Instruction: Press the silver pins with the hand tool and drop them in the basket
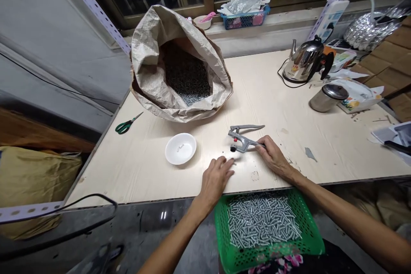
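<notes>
My right hand (272,156) is closed around the lower handle end of a grey plier-like hand tool (244,142). This tool has a spring and a red part near its head, a black round tip below, and its upper lever stands apart from the lower handle. My left hand (216,180) rests low over the tabletop with fingers apart, its fingertips beside a tiny metal piece (235,163) too small to name. Left of that hand is a white bowl (173,156) with a few small pale pieces in it.
A green basket (221,231) full of metal screw-like pieces sits below the table's front edge. A large sack (146,60) holding similar pieces stands at the back. Green-handled scissors (124,126) lie at left; a kettle (303,62) and a lidded cup (324,99) stand at right.
</notes>
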### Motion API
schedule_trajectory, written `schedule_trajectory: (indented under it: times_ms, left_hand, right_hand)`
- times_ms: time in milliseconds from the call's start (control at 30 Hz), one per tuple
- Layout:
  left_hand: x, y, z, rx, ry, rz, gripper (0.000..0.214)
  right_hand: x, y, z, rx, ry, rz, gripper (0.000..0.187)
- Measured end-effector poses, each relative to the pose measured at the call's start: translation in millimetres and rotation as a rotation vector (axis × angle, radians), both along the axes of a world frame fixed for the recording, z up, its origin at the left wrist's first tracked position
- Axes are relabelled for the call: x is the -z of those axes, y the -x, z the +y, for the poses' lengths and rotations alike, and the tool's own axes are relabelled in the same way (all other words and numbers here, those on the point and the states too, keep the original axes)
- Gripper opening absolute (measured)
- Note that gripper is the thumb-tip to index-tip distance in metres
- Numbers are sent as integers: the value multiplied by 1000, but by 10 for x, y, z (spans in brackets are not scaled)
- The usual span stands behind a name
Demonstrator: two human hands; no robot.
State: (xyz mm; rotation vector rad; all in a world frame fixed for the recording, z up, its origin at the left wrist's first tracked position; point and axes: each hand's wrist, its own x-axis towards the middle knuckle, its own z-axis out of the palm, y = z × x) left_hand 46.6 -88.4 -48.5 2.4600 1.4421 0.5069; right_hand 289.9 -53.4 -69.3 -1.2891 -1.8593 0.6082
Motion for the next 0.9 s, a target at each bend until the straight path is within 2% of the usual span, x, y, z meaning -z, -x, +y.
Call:
schedule_trajectory:
  times_ms: [100,200,267,367,433,467,500,567,600,667,767,833,900]
  left_hand:
    - [33,-91,162,96,-42,155,20]
    - [-2,-142,166,110,-69,159,16]
    - [-77,-168,-6,137,-111,108,16]
    - [-216,-205,-401,208,-169,46,15]
    - [-306,-165,-563,182,-166,48,18]
    - [-350,-104,-572,134,-182,52,20]
    - [-394,-12,-526,50,-211,68,22]
    - [-476,241,-290,-199,-253,150,24]
    - [-510,380,-125,-338,-234,224,24]
    - [-548,625,223,-509,-113,364,27]
    - [-519,828,607,-551,107,530,29]
    - [-470,874,728,-529,194,610,31]
    - [-435,893,772,-503,216,650,31]
  right_hand:
    - [24,-5,23,25,46,3,12]
    - [18,2,16,18,70,-9,15]
    - [10,7,7,19,86,-14,17]
    - [19,5,4,-2,97,-9,20]
    - [45,0,12,-27,107,-19,22]
    - [61,-2,17,-42,108,-28,22]
    - [77,-4,21,-59,104,-40,22]
    - [106,-7,27,-93,81,-60,22]
    - [117,-7,29,-109,66,-66,22]
    - [131,-5,29,-140,42,-77,22]
    - [139,6,29,-183,28,-94,21]
    - [137,20,27,-206,21,-104,20]
    - [122,39,19,-226,12,-112,20]
